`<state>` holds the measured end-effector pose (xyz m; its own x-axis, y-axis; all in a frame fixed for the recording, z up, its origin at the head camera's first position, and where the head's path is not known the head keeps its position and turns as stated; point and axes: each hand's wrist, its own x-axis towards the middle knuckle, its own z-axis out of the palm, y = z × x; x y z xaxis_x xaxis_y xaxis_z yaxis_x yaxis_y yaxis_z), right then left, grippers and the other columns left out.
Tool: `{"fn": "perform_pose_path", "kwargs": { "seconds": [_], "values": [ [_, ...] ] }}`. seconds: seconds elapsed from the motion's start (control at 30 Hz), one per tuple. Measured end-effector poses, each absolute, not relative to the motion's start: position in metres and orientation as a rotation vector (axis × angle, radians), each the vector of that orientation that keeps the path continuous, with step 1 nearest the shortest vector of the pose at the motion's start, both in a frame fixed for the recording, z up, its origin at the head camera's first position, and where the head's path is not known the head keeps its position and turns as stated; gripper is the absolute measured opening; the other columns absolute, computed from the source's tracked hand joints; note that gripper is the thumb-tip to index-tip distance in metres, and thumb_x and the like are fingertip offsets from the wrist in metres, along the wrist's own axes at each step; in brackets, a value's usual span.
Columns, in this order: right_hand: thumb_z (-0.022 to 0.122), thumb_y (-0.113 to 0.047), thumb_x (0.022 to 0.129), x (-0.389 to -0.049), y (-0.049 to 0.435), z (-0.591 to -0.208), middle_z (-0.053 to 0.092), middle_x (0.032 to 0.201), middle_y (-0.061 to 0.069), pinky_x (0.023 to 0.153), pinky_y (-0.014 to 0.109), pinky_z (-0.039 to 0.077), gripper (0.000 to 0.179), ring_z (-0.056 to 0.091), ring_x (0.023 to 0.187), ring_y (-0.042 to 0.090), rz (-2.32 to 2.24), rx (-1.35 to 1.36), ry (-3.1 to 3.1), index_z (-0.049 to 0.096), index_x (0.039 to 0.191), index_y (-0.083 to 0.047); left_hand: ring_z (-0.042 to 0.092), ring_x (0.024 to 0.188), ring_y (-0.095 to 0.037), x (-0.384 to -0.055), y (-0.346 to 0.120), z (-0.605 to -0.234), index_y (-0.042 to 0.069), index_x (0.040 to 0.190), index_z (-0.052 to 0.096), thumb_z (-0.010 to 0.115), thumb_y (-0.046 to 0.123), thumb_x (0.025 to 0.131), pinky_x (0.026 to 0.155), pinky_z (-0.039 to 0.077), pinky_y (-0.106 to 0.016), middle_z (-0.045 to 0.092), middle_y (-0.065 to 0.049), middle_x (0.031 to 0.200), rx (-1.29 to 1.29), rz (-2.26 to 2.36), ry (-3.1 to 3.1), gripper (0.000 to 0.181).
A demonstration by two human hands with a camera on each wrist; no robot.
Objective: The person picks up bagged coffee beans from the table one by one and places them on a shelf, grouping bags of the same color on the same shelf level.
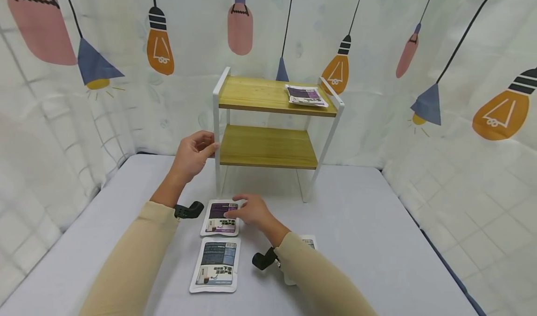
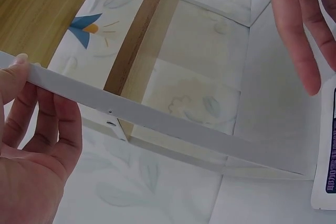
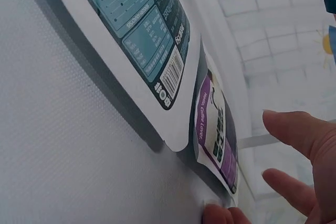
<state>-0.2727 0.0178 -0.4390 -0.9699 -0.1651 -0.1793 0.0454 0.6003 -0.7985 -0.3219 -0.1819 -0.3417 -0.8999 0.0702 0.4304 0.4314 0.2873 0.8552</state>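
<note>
A small two-tier shelf (image 1: 268,147) with wooden boards and a white frame stands at the back of the table. My left hand (image 1: 194,154) grips its left front post; in the left wrist view the thumb and curled fingers of the left hand (image 2: 39,135) pinch the white post (image 2: 152,120). A purple-labelled coffee pouch (image 1: 217,223) lies flat before the shelf. My right hand (image 1: 251,210) is over that pouch's right edge, fingers spread; whether a fingertip touches it I cannot tell. In the right wrist view, its fingers are beside the purple pouch (image 3: 216,124).
A blue-grey labelled pouch (image 1: 216,265) lies nearer me, below the purple one. Another pouch (image 1: 309,240) is partly hidden under my right forearm. Purple-labelled pouches (image 1: 305,96) rest on the top board's right side. A patterned curtain (image 1: 189,101) surrounds the white table (image 1: 361,241).
</note>
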Motion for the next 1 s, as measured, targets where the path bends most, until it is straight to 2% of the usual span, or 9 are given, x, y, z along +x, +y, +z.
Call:
{"fn": "perform_pose_path", "kwargs": {
  "seconds": [0.1,0.23,0.33,0.63,0.8,1.0],
  "values": [
    [0.092,-0.032,0.076,-0.273,0.012,-0.441,0.068,0.125,0.010,0.083,0.040,0.056,0.053,0.062,0.100,0.022,-1.290,-0.100,2.628,0.073,0.124,-0.021,0.068,0.099,-0.013,-0.322,-0.182,-0.342,0.004,0.128,0.066,0.066,0.020,0.102,0.082,0.059,-0.018,0.066,-0.013,0.111,-0.459,-1.645,-2.257,0.031],
    [0.092,-0.030,0.075,-0.271,0.004,-0.442,0.064,0.136,0.009,0.104,0.049,0.052,0.051,0.059,0.120,0.028,-1.237,-0.087,2.670,0.073,0.121,-0.020,0.068,0.100,-0.014,-0.323,-0.183,-0.344,0.003,0.129,0.065,0.065,0.019,0.102,0.081,0.059,-0.017,0.065,-0.014,0.112,-0.450,-1.652,-2.263,0.032],
    [0.093,-0.030,0.074,-0.270,-0.001,-0.443,0.061,0.142,0.009,0.112,0.053,0.046,0.051,0.054,0.132,0.031,-1.198,-0.066,2.691,0.074,0.120,-0.021,0.068,0.099,-0.012,-0.324,-0.184,-0.345,0.002,0.128,0.065,0.065,0.019,0.102,0.081,0.059,-0.017,0.065,-0.014,0.111,-0.450,-1.655,-2.260,0.032],
    [0.096,-0.026,0.070,-0.267,-0.006,-0.443,0.064,0.135,0.010,0.109,0.054,0.047,0.048,0.055,0.126,0.032,-1.128,-0.062,2.766,0.076,0.114,-0.021,0.068,0.096,-0.008,-0.323,-0.183,-0.345,0.003,0.127,0.066,0.066,0.021,0.102,0.081,0.059,-0.017,0.067,-0.002,0.105,-0.426,-1.642,-2.252,0.031],
    [0.096,-0.026,0.070,-0.264,-0.008,-0.442,0.066,0.133,0.009,0.107,0.055,0.048,0.050,0.056,0.122,0.031,-1.126,-0.065,2.782,0.076,0.115,-0.021,0.068,0.099,-0.010,-0.323,-0.184,-0.343,0.003,0.127,0.066,0.066,0.023,0.102,0.081,0.058,-0.016,0.066,-0.010,0.110,-0.432,-1.637,-2.264,0.032],
    [0.096,-0.024,0.070,-0.263,-0.008,-0.442,0.068,0.131,0.007,0.105,0.047,0.052,0.052,0.058,0.115,0.025,-1.113,-0.103,2.820,0.075,0.117,-0.019,0.068,0.102,-0.014,-0.323,-0.183,-0.342,0.006,0.128,0.066,0.066,0.024,0.101,0.083,0.059,-0.018,0.066,-0.016,0.115,-0.441,-1.638,-2.275,0.033]
  ]
}}
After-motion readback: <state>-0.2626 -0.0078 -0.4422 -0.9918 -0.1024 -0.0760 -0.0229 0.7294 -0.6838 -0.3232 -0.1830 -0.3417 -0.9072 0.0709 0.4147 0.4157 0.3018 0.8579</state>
